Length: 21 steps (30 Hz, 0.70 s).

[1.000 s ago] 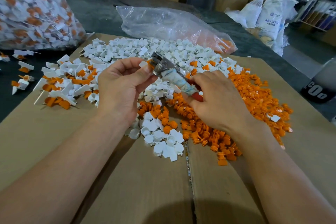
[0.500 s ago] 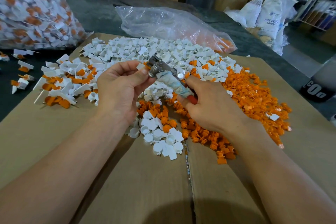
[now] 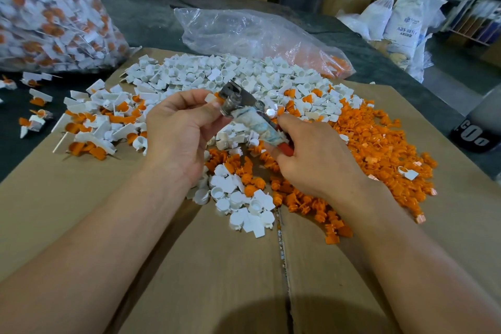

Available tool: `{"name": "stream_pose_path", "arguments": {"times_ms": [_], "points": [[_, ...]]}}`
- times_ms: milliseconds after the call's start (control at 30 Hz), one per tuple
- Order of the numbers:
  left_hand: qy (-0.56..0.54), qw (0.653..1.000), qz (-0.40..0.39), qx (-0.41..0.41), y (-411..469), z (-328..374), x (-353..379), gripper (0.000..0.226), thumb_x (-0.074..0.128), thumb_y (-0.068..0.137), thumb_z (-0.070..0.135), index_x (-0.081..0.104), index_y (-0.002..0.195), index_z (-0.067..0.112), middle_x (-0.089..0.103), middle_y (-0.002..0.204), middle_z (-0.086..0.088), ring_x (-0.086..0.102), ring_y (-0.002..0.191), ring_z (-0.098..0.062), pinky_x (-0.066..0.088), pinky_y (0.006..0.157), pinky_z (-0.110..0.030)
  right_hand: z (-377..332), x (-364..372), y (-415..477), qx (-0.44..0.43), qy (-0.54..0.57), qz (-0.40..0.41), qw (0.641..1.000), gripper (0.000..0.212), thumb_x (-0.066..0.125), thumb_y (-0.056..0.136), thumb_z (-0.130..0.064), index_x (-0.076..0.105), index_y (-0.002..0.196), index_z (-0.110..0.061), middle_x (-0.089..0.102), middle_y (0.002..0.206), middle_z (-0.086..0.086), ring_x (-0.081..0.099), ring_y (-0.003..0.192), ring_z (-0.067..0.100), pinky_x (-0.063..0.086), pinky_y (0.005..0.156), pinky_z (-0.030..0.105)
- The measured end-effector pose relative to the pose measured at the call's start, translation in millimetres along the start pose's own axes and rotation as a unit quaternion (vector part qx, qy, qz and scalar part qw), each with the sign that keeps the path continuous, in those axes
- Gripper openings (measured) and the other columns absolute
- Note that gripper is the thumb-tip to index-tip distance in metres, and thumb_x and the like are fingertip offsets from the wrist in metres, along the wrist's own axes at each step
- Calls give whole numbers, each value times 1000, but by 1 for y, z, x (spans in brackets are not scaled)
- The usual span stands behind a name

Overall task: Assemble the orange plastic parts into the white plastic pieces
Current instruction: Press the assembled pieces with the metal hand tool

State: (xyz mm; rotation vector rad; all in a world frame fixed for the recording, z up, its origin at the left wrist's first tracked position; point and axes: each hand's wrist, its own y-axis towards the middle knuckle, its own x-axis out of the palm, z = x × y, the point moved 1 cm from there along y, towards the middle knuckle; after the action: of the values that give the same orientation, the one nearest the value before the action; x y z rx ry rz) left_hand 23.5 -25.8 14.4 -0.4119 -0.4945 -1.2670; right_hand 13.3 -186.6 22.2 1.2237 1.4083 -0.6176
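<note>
My left hand point(image 3: 180, 127) pinches a small white piece point(image 3: 210, 97) with a bit of orange showing beside it, held against the metal jaws of a pair of pliers point(image 3: 244, 111). My right hand point(image 3: 317, 160) grips the pliers by their cloth-wrapped, red-tipped handles. Both hands hover above a heap of white plastic pieces point(image 3: 244, 73) at the back and a heap of orange plastic parts point(image 3: 379, 141) on the right. More white pieces point(image 3: 244, 203) lie near the front.
Everything lies on a flattened cardboard sheet point(image 3: 189, 266) over a dark table. Assembled white-and-orange pieces point(image 3: 92, 127) pile at the left. A full clear bag of assembled pieces point(image 3: 46, 8) stands far left; a nearly flat clear bag point(image 3: 244, 32) lies behind the heaps.
Both hands and the pliers have sunk a little and drifted left. The grips look the same.
</note>
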Motion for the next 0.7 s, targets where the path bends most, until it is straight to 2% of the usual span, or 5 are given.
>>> {"name": "stream_pose_path", "arguments": {"times_ms": [167,267,367,500,700], "points": [[22,1000,-2,-7,-1,0,0,13,64,76,-9,62,72,4,66,64,-7,67,58,-16,52,51,-17,9,0,4,19,24,6,1000,23,55,87,-42,43,86,-23,48,68,-8,44,60,10,33,49,28],[71,997,12,-15,0,-1,-2,15,67,70,-10,63,68,5,66,59,-7,68,61,-20,50,47,-17,24,-4,6,59,24,40,997,21,57,86,-41,48,89,-22,46,68,-12,43,59,6,28,48,25],[131,991,-7,-22,-2,-4,-2,14,68,75,-4,67,67,8,66,57,-5,66,56,-18,50,46,-18,42,-7,9,109,-8,61,992,23,57,86,-41,49,93,-21,44,70,-11,42,62,9,26,50,24],[170,985,-29,-24,-4,-4,-1,13,70,76,0,69,67,10,64,53,-2,59,45,-11,48,43,-17,58,-6,12,164,-51,49,984,43,61,82,-47,55,111,-16,58,97,2,49,85,19,32,65,27],[161,985,-42,-47,-7,-3,0,8,69,74,0,68,71,7,65,54,-3,60,44,-11,47,42,-17,67,-2,13,179,-60,22,982,65,67,75,-52,50,129,-19,58,120,5,53,107,22,35,76,27]]}}
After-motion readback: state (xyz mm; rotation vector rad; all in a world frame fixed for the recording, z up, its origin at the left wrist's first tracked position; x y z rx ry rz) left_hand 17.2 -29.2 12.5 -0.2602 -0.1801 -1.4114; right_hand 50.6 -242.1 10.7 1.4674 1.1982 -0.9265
